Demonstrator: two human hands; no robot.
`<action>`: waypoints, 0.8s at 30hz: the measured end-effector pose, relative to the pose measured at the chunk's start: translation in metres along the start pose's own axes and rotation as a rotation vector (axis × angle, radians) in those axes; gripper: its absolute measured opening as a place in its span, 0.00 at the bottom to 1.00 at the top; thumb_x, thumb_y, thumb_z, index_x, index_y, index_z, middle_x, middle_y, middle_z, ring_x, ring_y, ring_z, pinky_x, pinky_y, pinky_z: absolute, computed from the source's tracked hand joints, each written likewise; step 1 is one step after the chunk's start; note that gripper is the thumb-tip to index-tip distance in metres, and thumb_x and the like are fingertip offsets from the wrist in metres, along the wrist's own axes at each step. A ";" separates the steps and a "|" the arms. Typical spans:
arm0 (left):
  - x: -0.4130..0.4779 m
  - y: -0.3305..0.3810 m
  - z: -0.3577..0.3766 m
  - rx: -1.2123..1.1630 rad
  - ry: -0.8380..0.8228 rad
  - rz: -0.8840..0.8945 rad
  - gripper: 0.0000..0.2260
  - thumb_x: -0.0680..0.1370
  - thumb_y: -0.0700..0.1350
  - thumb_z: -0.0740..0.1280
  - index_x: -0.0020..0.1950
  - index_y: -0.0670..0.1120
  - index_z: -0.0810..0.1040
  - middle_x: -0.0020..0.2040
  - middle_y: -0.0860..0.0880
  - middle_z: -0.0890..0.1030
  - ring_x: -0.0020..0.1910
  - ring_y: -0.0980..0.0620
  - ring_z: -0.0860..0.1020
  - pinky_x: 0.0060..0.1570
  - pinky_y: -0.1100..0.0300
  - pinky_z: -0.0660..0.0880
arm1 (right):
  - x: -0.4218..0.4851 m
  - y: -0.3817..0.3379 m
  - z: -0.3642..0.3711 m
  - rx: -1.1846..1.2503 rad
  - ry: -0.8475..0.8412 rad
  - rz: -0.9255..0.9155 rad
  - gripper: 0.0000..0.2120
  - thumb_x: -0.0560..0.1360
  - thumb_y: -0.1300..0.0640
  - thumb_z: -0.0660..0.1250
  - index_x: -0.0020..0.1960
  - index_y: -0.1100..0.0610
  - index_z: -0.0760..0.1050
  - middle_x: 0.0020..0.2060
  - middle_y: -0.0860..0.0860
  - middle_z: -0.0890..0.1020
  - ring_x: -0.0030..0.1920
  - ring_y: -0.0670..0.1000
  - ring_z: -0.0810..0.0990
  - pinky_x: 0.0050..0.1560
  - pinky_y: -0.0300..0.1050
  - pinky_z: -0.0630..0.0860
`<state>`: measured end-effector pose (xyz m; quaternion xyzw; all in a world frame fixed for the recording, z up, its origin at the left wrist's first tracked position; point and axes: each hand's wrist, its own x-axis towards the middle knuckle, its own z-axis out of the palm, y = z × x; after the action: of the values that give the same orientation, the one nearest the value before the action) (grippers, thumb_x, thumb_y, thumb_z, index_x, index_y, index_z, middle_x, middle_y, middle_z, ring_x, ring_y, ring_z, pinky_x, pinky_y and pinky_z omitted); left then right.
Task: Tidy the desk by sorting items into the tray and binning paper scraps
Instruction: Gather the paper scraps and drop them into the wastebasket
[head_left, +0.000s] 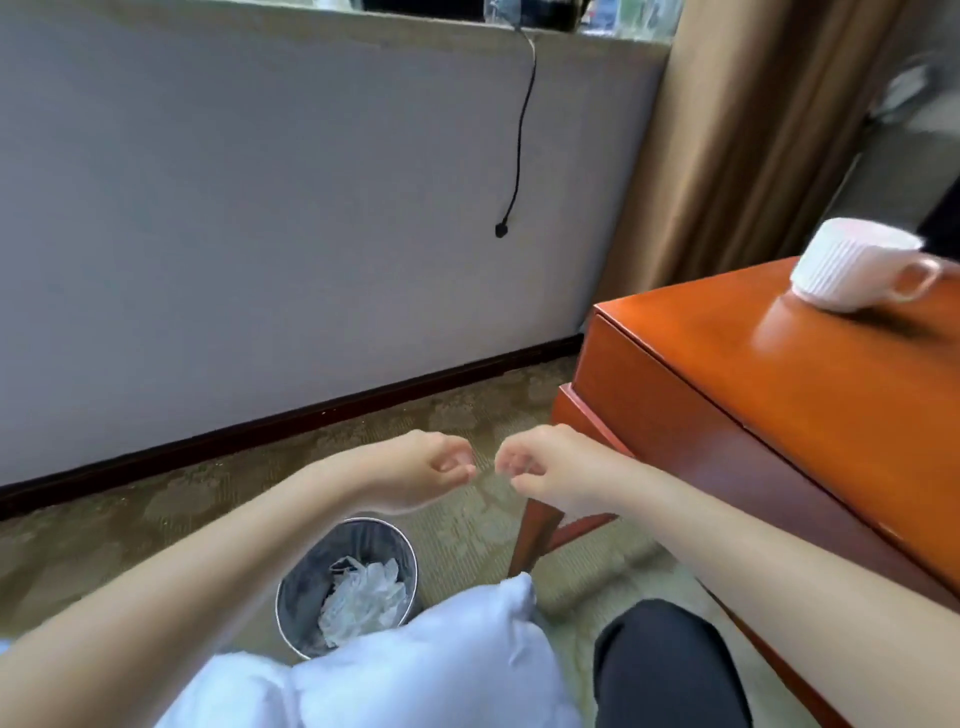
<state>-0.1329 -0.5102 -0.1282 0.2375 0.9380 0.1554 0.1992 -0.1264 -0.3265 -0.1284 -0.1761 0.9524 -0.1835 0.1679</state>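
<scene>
The left hand (426, 467) and right hand (540, 467) hover, fingers curled, tips nearly meeting (holding anything or nothing, I cannot tell). The bin (311, 566) lies at seven o'clock, nearer the left hand.

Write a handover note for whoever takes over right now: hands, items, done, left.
Left hand: fingers curled, no scrap visible in it.
Right hand: the same, close beside the left, not touching it.
Round grey metal bin: on the carpet below the left forearm, with crumpled white material inside.
White ribbed cup: upright on the orange-brown wooden desk, near its corner.
Tray: not in view.
Done: some scraps appear binned.
Left: cup not yet in a tray; most of the desk is out of view, so check it.
</scene>
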 end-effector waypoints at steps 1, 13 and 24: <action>-0.008 0.017 -0.009 0.038 0.000 0.021 0.13 0.81 0.54 0.55 0.58 0.51 0.74 0.55 0.51 0.80 0.49 0.52 0.76 0.53 0.57 0.73 | -0.015 -0.003 -0.009 0.000 0.023 -0.006 0.12 0.77 0.57 0.62 0.59 0.52 0.76 0.54 0.49 0.80 0.54 0.51 0.78 0.57 0.48 0.76; -0.059 0.228 -0.036 0.251 0.022 0.386 0.11 0.80 0.54 0.56 0.57 0.55 0.75 0.52 0.56 0.78 0.51 0.56 0.77 0.55 0.57 0.75 | -0.253 0.036 -0.093 -0.009 0.345 0.160 0.10 0.78 0.51 0.64 0.58 0.46 0.75 0.50 0.42 0.78 0.49 0.44 0.78 0.49 0.38 0.77; -0.041 0.423 0.061 0.231 -0.182 0.752 0.14 0.80 0.54 0.57 0.63 0.53 0.73 0.61 0.53 0.76 0.58 0.54 0.75 0.58 0.58 0.72 | -0.485 0.127 -0.055 0.041 0.663 0.600 0.10 0.79 0.48 0.60 0.59 0.41 0.72 0.63 0.38 0.71 0.65 0.41 0.67 0.67 0.42 0.65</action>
<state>0.0896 -0.1638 -0.0059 0.5978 0.7754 0.0896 0.1826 0.2457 -0.0073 -0.0083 0.1795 0.9599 -0.1923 -0.0971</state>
